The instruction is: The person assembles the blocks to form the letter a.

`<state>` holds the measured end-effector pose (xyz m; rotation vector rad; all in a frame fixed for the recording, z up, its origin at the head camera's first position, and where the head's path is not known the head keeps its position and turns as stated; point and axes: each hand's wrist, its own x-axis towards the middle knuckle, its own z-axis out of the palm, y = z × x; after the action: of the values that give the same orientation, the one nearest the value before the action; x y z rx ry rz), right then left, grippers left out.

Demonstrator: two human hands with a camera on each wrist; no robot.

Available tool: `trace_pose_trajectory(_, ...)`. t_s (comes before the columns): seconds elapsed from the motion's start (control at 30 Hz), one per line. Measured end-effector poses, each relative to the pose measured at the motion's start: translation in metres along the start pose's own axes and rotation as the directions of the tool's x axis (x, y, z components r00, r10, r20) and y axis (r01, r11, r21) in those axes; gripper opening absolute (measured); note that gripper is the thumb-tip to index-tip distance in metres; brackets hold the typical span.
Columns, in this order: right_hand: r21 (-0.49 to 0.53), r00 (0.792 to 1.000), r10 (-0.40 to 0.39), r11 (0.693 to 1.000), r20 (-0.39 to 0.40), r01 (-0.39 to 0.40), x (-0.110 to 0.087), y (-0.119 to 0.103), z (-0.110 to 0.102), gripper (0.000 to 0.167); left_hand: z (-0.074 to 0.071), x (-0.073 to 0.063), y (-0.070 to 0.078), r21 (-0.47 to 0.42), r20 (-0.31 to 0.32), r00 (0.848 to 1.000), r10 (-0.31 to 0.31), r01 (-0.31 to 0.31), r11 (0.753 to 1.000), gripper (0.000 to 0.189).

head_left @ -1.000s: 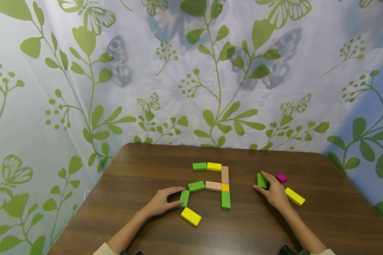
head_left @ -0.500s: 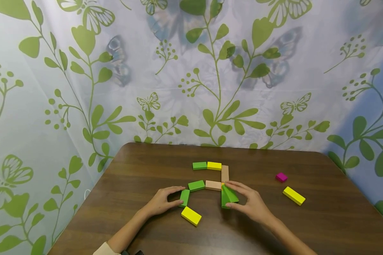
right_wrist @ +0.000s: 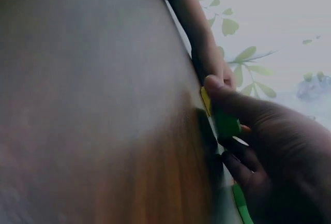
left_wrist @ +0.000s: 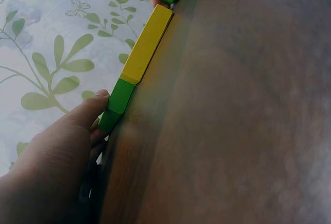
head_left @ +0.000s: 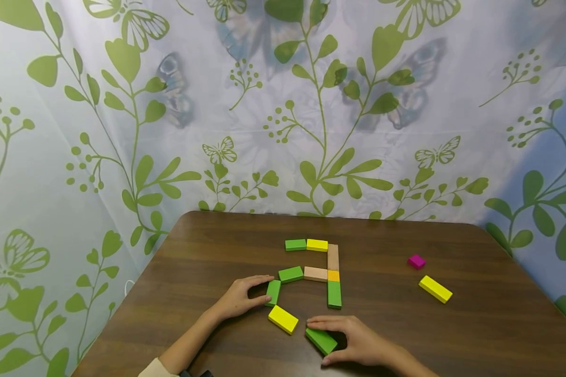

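My left hand point(head_left: 238, 298) pinches a green block point(head_left: 273, 293) lying on the table, thumb at its near end and a finger at its far end. A yellow block point(head_left: 283, 319) slants away from that green block's near end; the left wrist view shows the two meeting. Between thumb and fingers, my right hand point(head_left: 360, 340) grips another green block point(head_left: 321, 341), close over the table just right of the yellow one. In the right wrist view this gripped block point(right_wrist: 226, 123) appears dark, partly covered by the thumb.
Green, yellow, plain wood and orange blocks form a bent row, with a plain wood block point(head_left: 333, 257) at its right side and a green block point(head_left: 334, 294) at its lower end. A magenta block point(head_left: 416, 261) and a yellow block point(head_left: 435, 289) lie apart to the right.
My right hand has taken a green block from beside the magenta one, carried it left over the row, then towards me beside the near yellow block. My left hand stays put.
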<state>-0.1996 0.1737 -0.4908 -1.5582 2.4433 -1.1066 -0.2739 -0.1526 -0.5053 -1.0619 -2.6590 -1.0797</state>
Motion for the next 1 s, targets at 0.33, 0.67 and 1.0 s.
trace_pose_trajectory(0.33,-0.031,0.998,0.069,0.997,-0.012,-0.069,-0.0040,-0.0005,0.0017,0.069,0.0007,0.0013,-0.0025,0.006,-0.008,1.000,0.014,-0.014,1.000,0.052)
trace_pose_trajectory(0.67,-0.059,0.993,0.115,0.991,-0.025,-0.117,-0.0073,0.0037,0.0017,0.046,0.0025,0.0006,-0.0056,0.018,-0.018,0.999,0.034,-0.034,0.999,0.051)
trace_pose_trajectory(1.0,-0.116,0.990,0.024,0.992,-0.139,-0.041,0.0022,0.0045,0.0061,0.038,0.0017,0.0009,-0.0061,0.011,-0.006,1.000,0.017,-0.017,1.000,0.052)
